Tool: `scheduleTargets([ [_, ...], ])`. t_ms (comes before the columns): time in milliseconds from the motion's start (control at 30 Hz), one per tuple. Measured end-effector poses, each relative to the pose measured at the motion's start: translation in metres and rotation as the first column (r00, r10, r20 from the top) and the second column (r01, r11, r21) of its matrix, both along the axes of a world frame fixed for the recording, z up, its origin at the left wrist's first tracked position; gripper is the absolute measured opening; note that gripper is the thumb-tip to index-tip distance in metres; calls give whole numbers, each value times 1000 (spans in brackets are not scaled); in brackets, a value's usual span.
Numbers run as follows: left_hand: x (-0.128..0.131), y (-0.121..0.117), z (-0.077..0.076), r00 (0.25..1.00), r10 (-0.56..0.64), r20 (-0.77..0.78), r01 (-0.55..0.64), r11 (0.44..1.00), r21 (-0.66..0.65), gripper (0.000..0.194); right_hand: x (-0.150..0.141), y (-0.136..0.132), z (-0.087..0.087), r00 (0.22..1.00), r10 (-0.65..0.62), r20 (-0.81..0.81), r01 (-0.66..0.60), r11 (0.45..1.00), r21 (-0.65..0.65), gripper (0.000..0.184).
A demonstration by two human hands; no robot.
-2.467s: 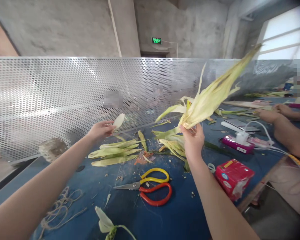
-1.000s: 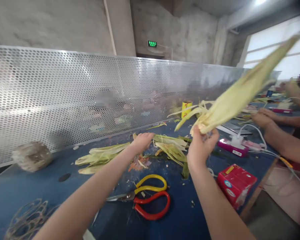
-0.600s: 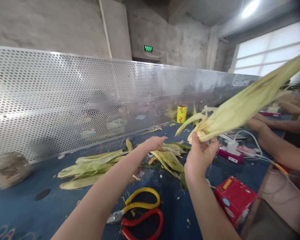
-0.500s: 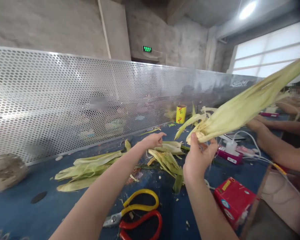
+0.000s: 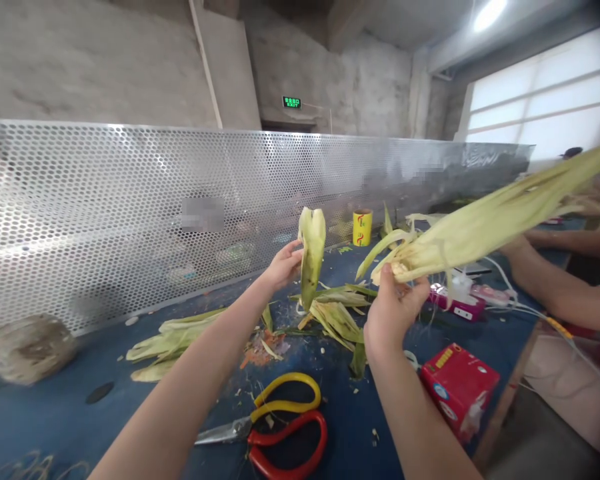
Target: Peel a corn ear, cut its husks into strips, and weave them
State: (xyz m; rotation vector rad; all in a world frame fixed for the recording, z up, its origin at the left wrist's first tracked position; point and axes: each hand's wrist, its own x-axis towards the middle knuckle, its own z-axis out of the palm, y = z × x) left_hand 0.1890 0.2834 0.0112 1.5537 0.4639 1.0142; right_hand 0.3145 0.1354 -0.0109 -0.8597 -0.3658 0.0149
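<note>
Behind it all ran the screen (image 5: 130, 220), perforated and shiny, and in front lay the blue table (image 5: 365, 440). Up on the right rose the long husk (image 5: 485, 227), slanting away, curled strips loose near its base. The right hand (image 5: 394, 308) still had it, thumb and fingers pinched on that base end. On the table, the left pile (image 5: 173, 340) of husks lay partly behind the left arm (image 5: 195, 360), and the right pile (image 5: 337, 322) sat between the hands. Nearer, the scissors (image 5: 260, 439) lay with blades to the left and no hand on them; the red box (image 5: 460, 390) stood just beside the right arm (image 5: 420, 413).

And there came the change! Half a second back, the left hand (image 5: 284, 265) was down by the right pile, a finger pointing; now it was up with a short husk (image 5: 312, 260), nearly upright, fingers gripping its left edge. Whether its lower tip touched the pile, I couldn't tell. So both hands were occupied, one piece each, the two husks apart. Smaller still, the yellow roll (image 5: 362, 229) stood near the screen, and orange scraps (image 5: 260, 351) littered the space between the piles.
</note>
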Motion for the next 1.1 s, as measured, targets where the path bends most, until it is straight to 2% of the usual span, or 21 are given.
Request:
scheduleTargets([
  [200,-25,-8,9,998,-10,60,16,994,-108,43,0,-2,0,999,-32,21,33,999,-13,45],
  [333,-38,-12,16,999,19,43,-14,994,-108,44,1,0,-1,999,24,35,-24,1000,-1,44],
  [533,-46,-21,20,990,131,-42,-130,991,29,43,-6,0,5,972,213,-100,-216,976,-21,56],
  [667,-48,-21,19,942,294,-162,-257,943,213,42,-6,0,6,976,209,-54,-210,978,-10,55],
  [767,-53,-21,22,857,458,-235,-338,846,413,38,-2,1,3,979,189,-78,-193,981,-38,56],
  [867,-66,-27,31,738,608,-293,-315,695,647,38,-1,1,2,972,205,-112,-210,977,-33,59],
  [967,-89,-40,43,613,704,-360,-128,538,833,37,-2,1,3,969,229,-96,-231,973,-13,59],
  [1033,-108,-50,49,529,755,-388,21,445,895,34,-3,0,4,963,248,-108,-251,968,-12,58],
  [1100,-129,-57,51,450,799,-399,157,369,916,33,-5,-4,7,934,319,-159,-324,946,-4,58],
])
